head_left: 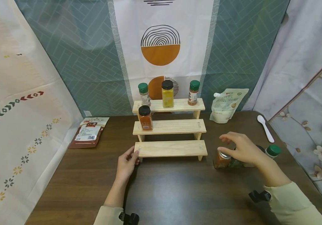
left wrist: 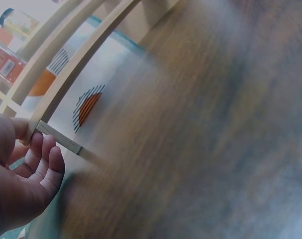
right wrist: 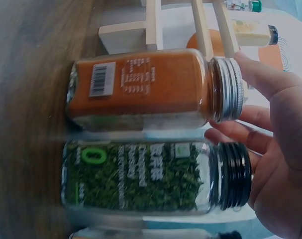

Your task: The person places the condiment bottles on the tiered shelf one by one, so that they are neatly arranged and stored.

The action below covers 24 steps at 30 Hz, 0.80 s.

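Observation:
A three-step wooden rack point(head_left: 175, 148) stands on the table. My left hand point(head_left: 126, 165) pinches the left end of its lowest step between thumb and fingers, as the left wrist view point(left wrist: 26, 174) also shows. Over a group of spice jars at the right is my right hand point(head_left: 244, 149), thumb and fingers spread apart. Its fingers are beside the silver lid of an orange-powder jar point(right wrist: 141, 89); whether they touch it I cannot tell. A black-lidded jar of chopped parsley point(right wrist: 136, 177) stands next to that one. Behind the hand shows a green-lidded jar point(head_left: 273, 151).
On the top step stand two green-capped jars point(head_left: 193, 93) and a yellow jar point(head_left: 168, 94). A black-lidded red-orange jar point(head_left: 145, 118) is on the middle step. Around the rack lie a brown packet point(head_left: 89, 132), a white spouted pouch point(head_left: 227, 106) and a white spoon point(head_left: 265, 128).

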### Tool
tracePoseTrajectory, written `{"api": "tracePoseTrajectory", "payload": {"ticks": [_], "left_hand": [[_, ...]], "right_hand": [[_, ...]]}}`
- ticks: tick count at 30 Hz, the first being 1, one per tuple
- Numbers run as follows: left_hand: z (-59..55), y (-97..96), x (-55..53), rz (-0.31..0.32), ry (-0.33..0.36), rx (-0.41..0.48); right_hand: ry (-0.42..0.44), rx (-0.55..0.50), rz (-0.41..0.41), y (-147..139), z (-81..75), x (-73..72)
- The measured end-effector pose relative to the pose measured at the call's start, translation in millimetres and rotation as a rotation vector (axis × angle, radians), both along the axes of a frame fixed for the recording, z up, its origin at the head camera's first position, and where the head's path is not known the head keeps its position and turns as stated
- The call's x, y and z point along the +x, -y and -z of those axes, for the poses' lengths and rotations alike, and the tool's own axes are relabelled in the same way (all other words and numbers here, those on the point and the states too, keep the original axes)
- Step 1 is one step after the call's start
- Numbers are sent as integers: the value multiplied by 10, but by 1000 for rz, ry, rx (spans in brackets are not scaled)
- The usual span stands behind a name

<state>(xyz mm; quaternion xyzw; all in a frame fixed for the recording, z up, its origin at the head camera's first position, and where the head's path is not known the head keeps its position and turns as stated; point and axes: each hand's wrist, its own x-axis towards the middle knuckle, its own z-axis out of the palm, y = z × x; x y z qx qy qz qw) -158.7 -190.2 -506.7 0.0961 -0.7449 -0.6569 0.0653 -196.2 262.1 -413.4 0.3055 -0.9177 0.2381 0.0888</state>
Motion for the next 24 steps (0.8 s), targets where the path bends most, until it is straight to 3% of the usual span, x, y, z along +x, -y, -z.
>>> {"api": "tracePoseTrajectory", "payload": {"ticks": [8,12,20,24], "left_hand": [[-345,-71,140,33,12,-19],[-389,-87,150,25,15,-11],[-12,3,-2,3,10,4],[14,-1,-9,-9,-3,-5]], "right_hand": [[18,-2,-63,-90,70,67],[36,-19,-100,-112,112,78],[11,-51,-108,-125,164,82],[-15,-67,-119,-103,159,93]]}}
